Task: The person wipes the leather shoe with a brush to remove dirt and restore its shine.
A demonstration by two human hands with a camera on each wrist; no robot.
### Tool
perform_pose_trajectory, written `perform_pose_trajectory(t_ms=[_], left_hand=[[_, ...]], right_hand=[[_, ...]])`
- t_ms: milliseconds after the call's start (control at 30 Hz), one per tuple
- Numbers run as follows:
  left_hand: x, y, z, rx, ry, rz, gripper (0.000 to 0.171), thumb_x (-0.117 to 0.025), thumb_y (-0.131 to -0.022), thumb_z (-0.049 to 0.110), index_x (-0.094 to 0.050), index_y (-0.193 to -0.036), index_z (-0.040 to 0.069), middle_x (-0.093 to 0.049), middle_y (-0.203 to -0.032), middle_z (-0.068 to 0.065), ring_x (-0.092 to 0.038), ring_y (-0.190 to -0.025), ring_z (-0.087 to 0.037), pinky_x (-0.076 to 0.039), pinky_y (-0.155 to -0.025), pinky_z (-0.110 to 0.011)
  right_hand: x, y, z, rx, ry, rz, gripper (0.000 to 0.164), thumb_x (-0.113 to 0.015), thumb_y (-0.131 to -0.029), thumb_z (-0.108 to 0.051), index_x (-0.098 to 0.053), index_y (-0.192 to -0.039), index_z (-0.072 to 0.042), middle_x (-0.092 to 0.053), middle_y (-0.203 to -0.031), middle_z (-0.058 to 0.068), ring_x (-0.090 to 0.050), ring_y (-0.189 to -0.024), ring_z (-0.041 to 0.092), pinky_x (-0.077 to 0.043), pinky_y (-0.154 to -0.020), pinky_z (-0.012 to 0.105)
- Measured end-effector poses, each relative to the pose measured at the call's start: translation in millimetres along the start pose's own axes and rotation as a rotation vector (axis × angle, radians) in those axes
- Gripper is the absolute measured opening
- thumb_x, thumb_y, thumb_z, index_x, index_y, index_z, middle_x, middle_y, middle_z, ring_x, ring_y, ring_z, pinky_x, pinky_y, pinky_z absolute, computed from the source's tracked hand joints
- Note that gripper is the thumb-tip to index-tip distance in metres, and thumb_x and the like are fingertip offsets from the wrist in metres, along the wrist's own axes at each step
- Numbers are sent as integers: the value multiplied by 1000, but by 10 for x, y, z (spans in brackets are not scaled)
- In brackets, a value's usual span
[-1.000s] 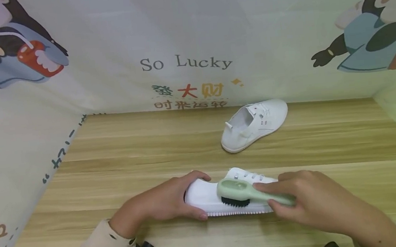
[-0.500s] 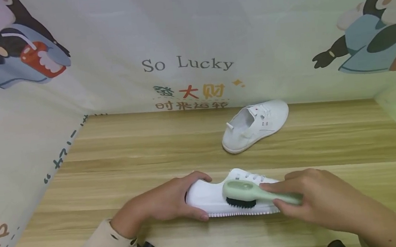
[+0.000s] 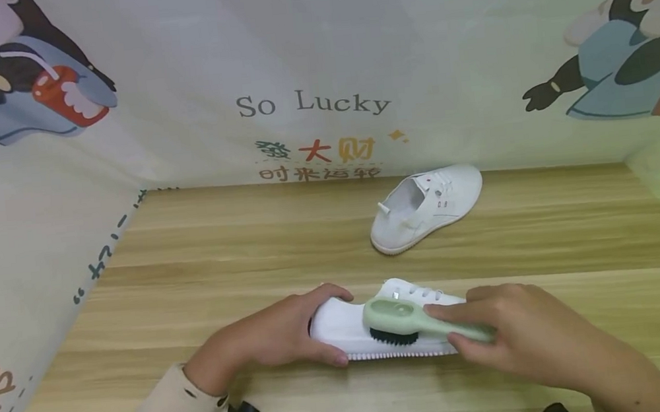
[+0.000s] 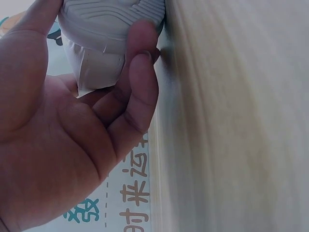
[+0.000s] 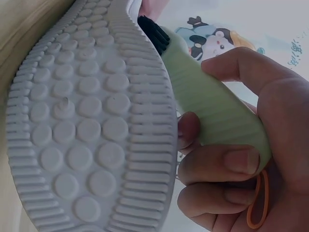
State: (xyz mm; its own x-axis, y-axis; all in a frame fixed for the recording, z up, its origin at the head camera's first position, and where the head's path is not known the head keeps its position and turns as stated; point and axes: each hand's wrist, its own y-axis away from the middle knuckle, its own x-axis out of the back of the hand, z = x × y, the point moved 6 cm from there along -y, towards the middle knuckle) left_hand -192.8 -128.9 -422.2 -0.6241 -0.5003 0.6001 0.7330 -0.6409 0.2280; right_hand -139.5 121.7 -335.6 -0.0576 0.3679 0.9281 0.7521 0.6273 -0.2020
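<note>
A white lace-up shoe (image 3: 341, 324) lies tilted on its side near the front of the table, its side turned up. My left hand (image 3: 285, 330) grips it by the heel, thumb and fingers on opposite sides; in the left wrist view the fingers (image 4: 140, 92) curl round the heel. My right hand (image 3: 509, 328) holds a pale green brush (image 3: 397, 315) by its handle, and the black bristles (image 3: 394, 336) touch the shoe's side. The right wrist view shows the studded sole (image 5: 87, 121) and an orange cord loop (image 5: 260, 203) at the handle's end.
A second white shoe (image 3: 426, 210) stands upright at the back of the wood-grain table (image 3: 238, 241), close to the printed cloth backdrop (image 3: 315, 48). Cloth also borders the left and right sides.
The brush in my right hand slid right along the shoe's side, then back left to about its former place. My left hand and both shoes stay put.
</note>
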Motion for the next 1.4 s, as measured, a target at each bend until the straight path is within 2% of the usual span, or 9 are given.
perform_pose_trajectory(t_ms=[233,500,700,1400], left_hand=[[-8,-3,-8,4,-1,-4,81,-85,-74,49,-46,-141,28,-64,-111,6,-61,-96,-10,-48,-87,-32],[3,-4,-2,0,-1,-2,80,-85,-75,48,-46,-141,28,-64,-111,6,-61,-97,-10,-48,-87,-32],[-3,-13,-9,-2,11,-3,79,-85,-75,48,-46,-141,27,-64,-110,6,-62,-96,-10,-49,-87,-32],[6,1,-3,6,13,-3,79,-85,-75,48,-46,-141,28,-64,-111,5,-61,-97,-11,-48,-88,-33]], right_hand=[[30,44,78,-44,-29,-47,33,-74,-87,-22,-74,-119,-29,-45,-67,-21,-33,-55,-6,-34,-50,16],[44,32,68,-36,-39,-26,34,-74,-87,-21,-73,-121,-29,-45,-67,-21,-32,-56,-7,-35,-51,16],[7,11,20,-13,-2,-3,37,-74,-87,-23,-72,-123,-30,-44,-67,-21,-31,-55,-8,-34,-50,15],[46,39,98,-50,-38,-55,33,-74,-87,-22,-74,-120,-29,-47,-68,-21,-33,-56,-6,-35,-51,17]])
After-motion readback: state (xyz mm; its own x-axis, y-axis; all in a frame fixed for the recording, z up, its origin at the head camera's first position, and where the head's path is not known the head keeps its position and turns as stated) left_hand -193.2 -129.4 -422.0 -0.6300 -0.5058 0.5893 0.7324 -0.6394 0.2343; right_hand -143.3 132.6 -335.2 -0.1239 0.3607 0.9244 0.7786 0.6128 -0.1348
